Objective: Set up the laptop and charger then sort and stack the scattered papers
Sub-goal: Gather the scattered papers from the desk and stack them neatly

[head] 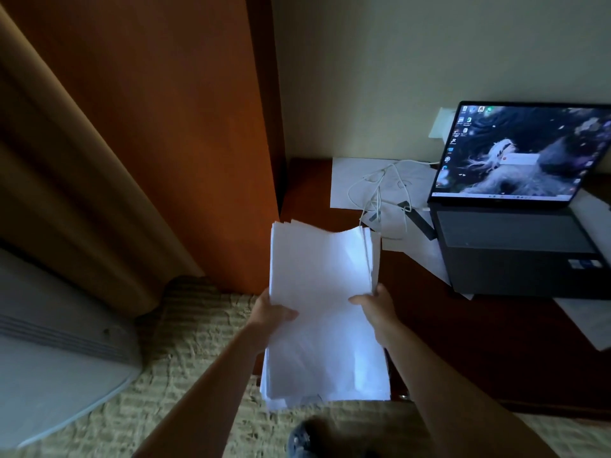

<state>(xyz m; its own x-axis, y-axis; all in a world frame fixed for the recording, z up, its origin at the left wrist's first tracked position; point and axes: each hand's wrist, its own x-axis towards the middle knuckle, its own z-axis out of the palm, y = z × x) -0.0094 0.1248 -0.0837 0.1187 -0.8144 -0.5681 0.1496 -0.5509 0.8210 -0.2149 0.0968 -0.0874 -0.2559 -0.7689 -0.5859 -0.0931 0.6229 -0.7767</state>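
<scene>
Head view, the only one. I hold a thick sheaf of white paper sheets [322, 312] in both hands, out over the edge where the dark reddish wooden desk [463, 352] meets the beige patterned carpet [198, 342]. My left hand [271, 314] grips the sheaf's left edge, thumb curled over the top sheet. My right hand [377, 304] pinches the right edge, thumb on top, fingers behind. Both forearms reach forward and slightly inward; wrists look about level.

The sheaf is not square: top edges fan out, the upper right corner curls, lower sheets stick out at the bottom. Step in hand, as I judge it: squaring the stack. To do it well I should loosen both grips a little, tap the bottom edge on the desk, then tap a long side, keeping thumbs light so the sheets can slide.

The open black laptop [519, 206] sits on the desk to the right, screen lit. A tangled white charger cable [380, 193] lies just left of it, on top of loose white sheets [350, 180]; more loose paper [588, 319] pokes out beside the laptop. Those sheets are not yet gathered. Lift the cable off before pulling paper from under it, or it may drag the plug.

Orange-brown wooden panel [165, 127] on the left.
</scene>
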